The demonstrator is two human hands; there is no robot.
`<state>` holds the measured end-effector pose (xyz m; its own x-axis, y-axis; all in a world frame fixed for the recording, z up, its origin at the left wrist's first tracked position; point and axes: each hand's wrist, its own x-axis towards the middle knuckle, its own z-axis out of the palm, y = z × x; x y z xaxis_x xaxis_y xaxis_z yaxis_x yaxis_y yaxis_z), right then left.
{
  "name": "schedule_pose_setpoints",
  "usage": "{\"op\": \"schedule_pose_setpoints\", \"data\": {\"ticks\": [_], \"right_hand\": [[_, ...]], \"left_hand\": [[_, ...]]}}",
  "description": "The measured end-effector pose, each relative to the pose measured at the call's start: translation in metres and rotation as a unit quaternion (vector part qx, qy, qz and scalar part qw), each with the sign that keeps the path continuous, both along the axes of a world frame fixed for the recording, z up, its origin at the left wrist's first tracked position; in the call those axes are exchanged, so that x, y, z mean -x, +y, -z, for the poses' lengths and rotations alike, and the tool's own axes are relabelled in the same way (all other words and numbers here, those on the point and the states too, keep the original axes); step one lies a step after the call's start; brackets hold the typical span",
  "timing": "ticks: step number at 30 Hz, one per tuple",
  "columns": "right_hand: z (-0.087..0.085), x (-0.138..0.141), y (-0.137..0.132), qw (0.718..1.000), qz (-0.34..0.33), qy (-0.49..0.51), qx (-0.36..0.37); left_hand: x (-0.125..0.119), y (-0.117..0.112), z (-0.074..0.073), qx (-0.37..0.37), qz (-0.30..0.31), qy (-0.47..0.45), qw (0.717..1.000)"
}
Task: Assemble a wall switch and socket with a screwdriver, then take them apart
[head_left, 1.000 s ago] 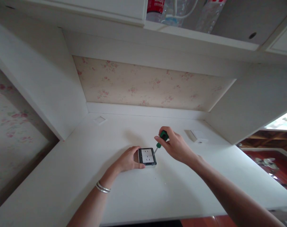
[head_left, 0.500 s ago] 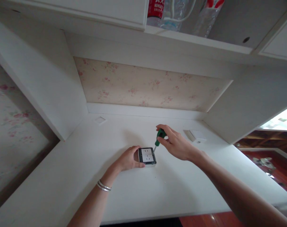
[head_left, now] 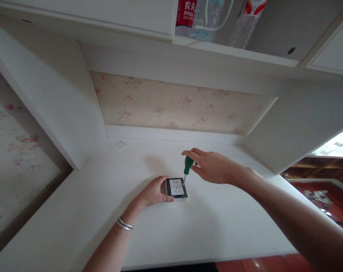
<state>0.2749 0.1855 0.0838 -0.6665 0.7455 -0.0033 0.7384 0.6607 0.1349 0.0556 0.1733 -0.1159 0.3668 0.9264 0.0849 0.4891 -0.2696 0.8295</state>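
A wall socket point(head_left: 176, 187) with a white face and dark frame, in a pale box, lies on the white countertop point(head_left: 103, 211). My left hand point(head_left: 156, 192) grips its left side, thumb at the near edge and fingers at the far edge. My right hand point(head_left: 211, 165) holds a green-handled screwdriver point(head_left: 188, 164) nearly upright from above. The screwdriver's tip meets the right side of the socket, where a screw, if any, is too small to make out.
A small white square frame point(head_left: 121, 145) lies at the back left of the counter. Plastic bottles point(head_left: 185, 15) stand on the open shelf overhead. Side panels point(head_left: 55, 94) close in the counter at left and right. Tiny specks lie near the socket.
My right hand has turned and shifted slightly left on the screwdriver, whose handle now stands more upright. The forearm now covers the white piece at the back right. My left hand still holds the socket.
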Motion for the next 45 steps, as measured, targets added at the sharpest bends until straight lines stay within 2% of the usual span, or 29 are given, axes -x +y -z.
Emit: {"op": "schedule_pose_setpoints", "data": {"ticks": [8, 12, 15, 20, 26, 30, 34, 39, 45], "right_hand": [[-0.006, 0.003, 0.003, 0.996, 0.041, -0.059, -0.052], [-0.005, 0.002, -0.002, 1.0, 0.016, -0.021, -0.001], [-0.005, 0.003, -0.002, 0.999, 0.019, -0.034, 0.024], [-0.006, 0.009, 0.002, 0.994, 0.063, -0.086, -0.034], [-0.006, 0.014, 0.006, 0.998, -0.025, -0.064, -0.015], [-0.008, 0.015, 0.008, 0.996, -0.013, -0.089, -0.014], [-0.013, 0.014, 0.009, 0.994, -0.024, -0.103, 0.021], [-0.015, 0.017, 0.013, 0.989, 0.014, -0.147, -0.019], [-0.014, 0.021, 0.014, 0.991, -0.042, -0.128, 0.018]], "left_hand": [[0.0, 0.001, 0.005, -0.006, -0.008, 0.004, 1.0], [0.0, 0.002, 0.006, -0.006, -0.011, 0.01, 1.0], [0.0, 0.002, 0.005, -0.003, -0.012, 0.013, 1.0], [-0.001, 0.0, 0.002, 0.001, -0.012, 0.005, 1.0], [0.0, 0.001, 0.005, 0.005, -0.009, 0.0, 1.0], [0.0, 0.002, 0.008, -0.002, -0.005, 0.002, 1.0], [0.0, 0.002, 0.006, -0.008, -0.01, 0.006, 1.0], [0.0, 0.001, 0.002, -0.013, -0.001, 0.005, 1.0], [0.0, 0.001, 0.004, -0.014, -0.003, 0.005, 1.0]]}}
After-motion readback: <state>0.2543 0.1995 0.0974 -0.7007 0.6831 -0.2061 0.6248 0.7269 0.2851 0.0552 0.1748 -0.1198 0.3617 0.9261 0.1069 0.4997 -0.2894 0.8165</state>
